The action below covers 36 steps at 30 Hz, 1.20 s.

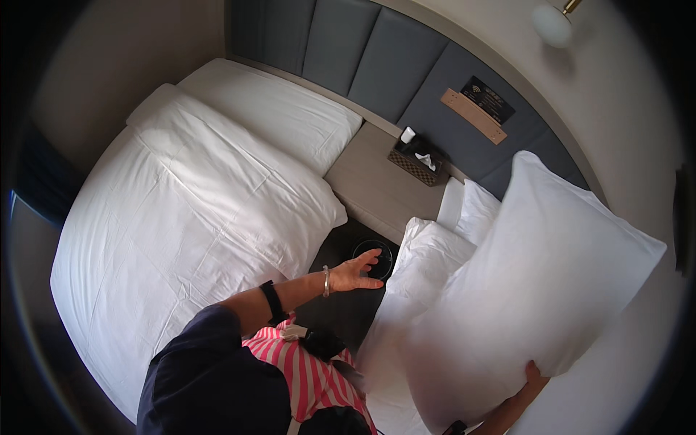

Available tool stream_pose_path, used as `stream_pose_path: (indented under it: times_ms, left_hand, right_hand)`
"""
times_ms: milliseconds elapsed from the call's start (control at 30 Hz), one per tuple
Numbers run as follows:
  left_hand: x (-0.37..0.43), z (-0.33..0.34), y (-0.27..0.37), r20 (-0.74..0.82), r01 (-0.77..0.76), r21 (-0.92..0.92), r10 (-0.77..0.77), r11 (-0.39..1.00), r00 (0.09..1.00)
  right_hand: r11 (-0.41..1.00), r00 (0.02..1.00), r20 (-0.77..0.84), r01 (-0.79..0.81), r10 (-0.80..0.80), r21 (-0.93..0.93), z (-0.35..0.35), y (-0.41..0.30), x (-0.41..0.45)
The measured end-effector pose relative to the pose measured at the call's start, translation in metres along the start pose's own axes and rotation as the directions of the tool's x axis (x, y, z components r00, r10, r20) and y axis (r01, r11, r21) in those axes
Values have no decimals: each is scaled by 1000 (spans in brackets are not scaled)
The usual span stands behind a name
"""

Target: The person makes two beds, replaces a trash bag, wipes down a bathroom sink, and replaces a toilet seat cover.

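Note:
A large white pillow (pixel 533 272) stands raised over the right-hand bed, with one corner pointing up toward the headboard. My right hand (pixel 535 374) grips its lower edge; the pillow hides most of the fingers. My left hand (pixel 356 272) is empty, its fingers spread, above the dark gap between the two beds. Below it, a round black bin (pixel 383 266) stands on the floor. Beneath and beside the pillow lies a rumpled white duvet (pixel 432 247) on the right-hand bed. Another white pillow (pixel 478 206) shows partly behind the raised one.
The left bed bears a smooth white duvet (pixel 206 190) and a pillow (pixel 277 109). Between the beds, a nightstand (pixel 375 168) carries a checked tissue box (pixel 416 163). A padded grey headboard (pixel 370 54) holds a small dark sign (pixel 489 100). A lamp (pixel 552 26) juts from the wall.

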State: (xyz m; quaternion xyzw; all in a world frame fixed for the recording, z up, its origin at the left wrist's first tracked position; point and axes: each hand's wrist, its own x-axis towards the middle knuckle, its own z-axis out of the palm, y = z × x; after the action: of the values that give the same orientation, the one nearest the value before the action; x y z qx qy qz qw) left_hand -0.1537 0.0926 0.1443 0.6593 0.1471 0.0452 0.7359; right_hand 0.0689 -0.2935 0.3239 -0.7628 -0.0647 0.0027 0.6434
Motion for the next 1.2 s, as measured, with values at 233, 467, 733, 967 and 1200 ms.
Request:
stream_pose_path:
  times_ms: [233,467,733,967,1200]
  left_hand:
    - [63,-63,-4,39,12,-649,18,761,999]
    - [54,-88,-56,-196,-159,-872,-32,464,980]
    - [71,-171,-55,-469,-349,-768,-99,538,878]
    - [105,-313,-11,-719,-476,-568,-123,672,684]
    - [108,-512,64,-855,-521,-442,-169,730,490]
  right_hand:
    - [996,840,542,17,36,-92,200,6,94]
    - [989,532,834,-61,144,-132,374,-17,141]
    - [999,259,965,-41,36,-26,553,-35,159]
    - [997,160,986,75,-33,21,752,-67,176]
    - [968,133,966,153,-221,200,961,-101,175]
